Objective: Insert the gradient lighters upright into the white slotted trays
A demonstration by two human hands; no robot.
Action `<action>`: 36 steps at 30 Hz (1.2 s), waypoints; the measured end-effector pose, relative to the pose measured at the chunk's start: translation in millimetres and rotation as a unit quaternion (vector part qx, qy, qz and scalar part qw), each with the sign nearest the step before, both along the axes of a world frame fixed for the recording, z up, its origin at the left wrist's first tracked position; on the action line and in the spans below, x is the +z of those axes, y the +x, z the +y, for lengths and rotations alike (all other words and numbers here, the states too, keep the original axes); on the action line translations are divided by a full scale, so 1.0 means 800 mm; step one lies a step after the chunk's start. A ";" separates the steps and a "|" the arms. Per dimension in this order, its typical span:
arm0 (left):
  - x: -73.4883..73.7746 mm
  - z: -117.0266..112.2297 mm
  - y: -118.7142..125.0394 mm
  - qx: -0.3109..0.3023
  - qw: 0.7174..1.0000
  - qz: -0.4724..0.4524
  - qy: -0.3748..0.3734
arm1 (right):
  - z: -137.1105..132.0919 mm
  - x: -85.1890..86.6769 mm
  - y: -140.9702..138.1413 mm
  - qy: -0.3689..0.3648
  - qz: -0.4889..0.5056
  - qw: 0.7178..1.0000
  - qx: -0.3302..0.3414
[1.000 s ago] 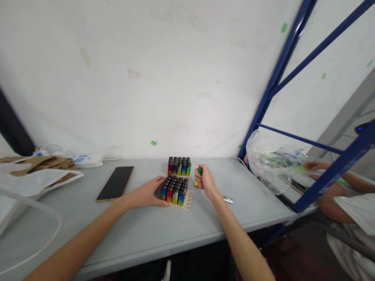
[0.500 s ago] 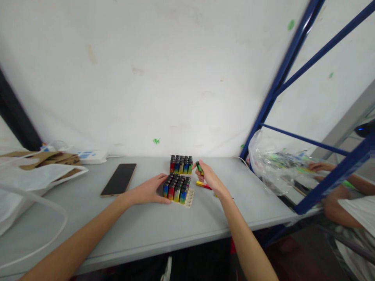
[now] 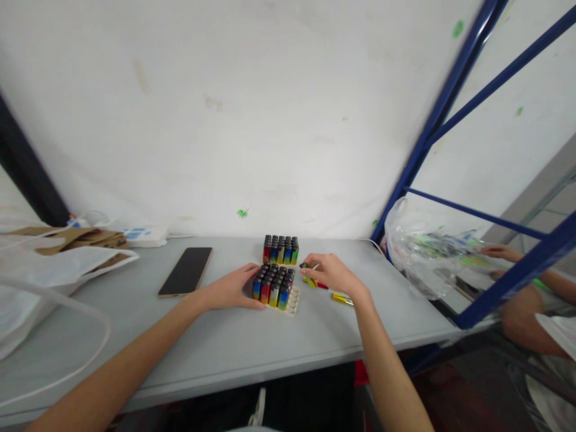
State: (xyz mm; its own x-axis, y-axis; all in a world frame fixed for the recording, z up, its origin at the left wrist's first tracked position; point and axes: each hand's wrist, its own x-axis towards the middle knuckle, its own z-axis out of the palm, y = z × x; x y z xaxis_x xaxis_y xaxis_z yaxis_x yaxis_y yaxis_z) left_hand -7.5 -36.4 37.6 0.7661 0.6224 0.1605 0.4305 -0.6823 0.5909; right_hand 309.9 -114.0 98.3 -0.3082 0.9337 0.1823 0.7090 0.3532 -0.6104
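Observation:
My left hand [image 3: 231, 289] is curved against the left side of a block of colourful lighters [image 3: 272, 287], thumb at its front corner and fingers toward the back. These lighters stand upright in a pale tray [image 3: 293, 300], whose right-hand column of sockets shows bare. Just right of it, my right hand [image 3: 332, 273] pinches a green and yellow lighter [image 3: 309, 279], black top upward and tilted. Beneath that hand a red lighter [image 3: 322, 285] lies partly covered. A yellow lighter [image 3: 342, 298] rests beside the right wrist. Behind, a second block of lighters [image 3: 281, 251] stands upright.
A phone [image 3: 186, 272] lies on the grey table [image 3: 216, 348] at left, near cardboard [image 3: 92, 240] and a white bag [image 3: 27, 306]. A blue metal frame [image 3: 416, 153] rises at right, beside a clear plastic bag [image 3: 416, 264]. Another person's arm [image 3: 546, 282] is beyond it.
My right hand has lowered slightly and turned, with the green and yellow lighter now more upright. The yellow lighter by the wrist shows more fully. My left hand stays at the block.

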 end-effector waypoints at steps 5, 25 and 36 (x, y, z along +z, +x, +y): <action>0.000 0.000 0.000 -0.001 1.000 0.001 0.003 | 0.005 -0.011 -0.005 -0.049 0.080 0.996 0.005; 0.000 -0.001 0.001 -0.006 1.000 -0.008 0.005 | 0.020 -0.031 -0.010 -0.040 0.053 0.996 0.052; 0.000 -0.001 0.000 0.002 1.000 -0.004 0.002 | 0.031 -0.047 0.047 -0.049 -0.065 0.994 -0.074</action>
